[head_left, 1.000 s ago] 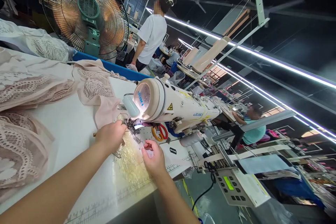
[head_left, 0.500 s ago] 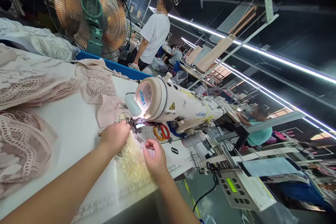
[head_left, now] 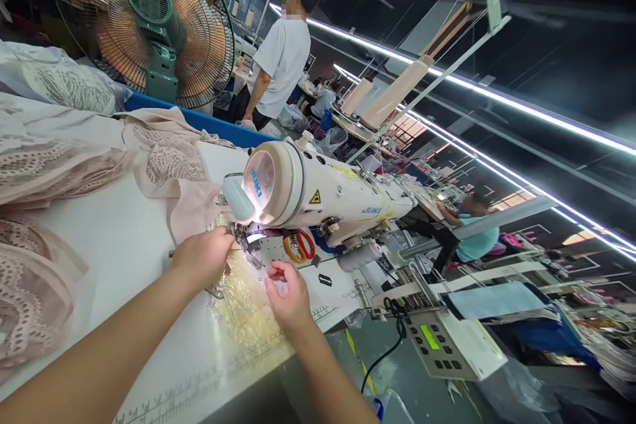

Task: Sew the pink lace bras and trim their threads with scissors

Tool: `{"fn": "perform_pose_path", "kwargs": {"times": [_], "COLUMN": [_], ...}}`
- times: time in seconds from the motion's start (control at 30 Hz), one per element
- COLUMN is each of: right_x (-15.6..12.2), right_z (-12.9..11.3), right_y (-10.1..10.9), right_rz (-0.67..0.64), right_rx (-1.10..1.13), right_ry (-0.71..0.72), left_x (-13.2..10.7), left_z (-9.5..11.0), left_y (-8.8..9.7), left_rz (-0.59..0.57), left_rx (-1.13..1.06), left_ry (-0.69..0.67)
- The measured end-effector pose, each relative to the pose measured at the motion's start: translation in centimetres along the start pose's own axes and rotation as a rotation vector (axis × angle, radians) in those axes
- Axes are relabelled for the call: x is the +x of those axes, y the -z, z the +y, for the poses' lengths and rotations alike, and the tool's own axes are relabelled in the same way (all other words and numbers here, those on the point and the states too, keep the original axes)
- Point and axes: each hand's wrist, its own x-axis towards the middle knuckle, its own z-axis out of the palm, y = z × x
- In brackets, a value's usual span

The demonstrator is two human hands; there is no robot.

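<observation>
My left hand [head_left: 203,257] rests closed on the sheer cream lace [head_left: 243,305] just left of the presser foot [head_left: 247,243] of the white sewing machine [head_left: 318,195]. What its fingers pinch is hidden under the knuckles. My right hand [head_left: 284,291] sits on the same lace in front of the needle, fingers curled and pinched on its edge. The lace lies flat on the white table [head_left: 124,258] under the machine's lamp.
Pink lace garments [head_left: 64,165] are heaped over the table's left side. A green pedestal fan [head_left: 149,26] stands behind. Red-handled scissors [head_left: 298,246] lie under the machine arm. A control panel [head_left: 437,344] hangs at the right. A person in a white shirt [head_left: 278,59] stands beyond.
Both hands stay at the presser foot on the lace. Only the camera has swung slightly, shifting the whole scene a little left and up.
</observation>
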Motion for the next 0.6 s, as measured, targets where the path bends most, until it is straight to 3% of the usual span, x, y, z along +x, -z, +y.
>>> {"fn": "perform_pose_path", "kwargs": {"times": [0.4,0.6], "right_x": [-0.3,-0.3], "right_z": [0.1,0.0], "right_y": [0.1,0.0], "right_rz": [0.037,0.081], "right_rx": [-0.015,-0.026], "right_ry": [0.019,0.034], "left_x": [0.1,0.2], "left_z": [0.1,1.0], "left_y": [-0.5,-0.9], "left_rz": [-0.001,-0.015], "left_rx": [0.03,0.077], "left_ry": [0.006,0.088]}}
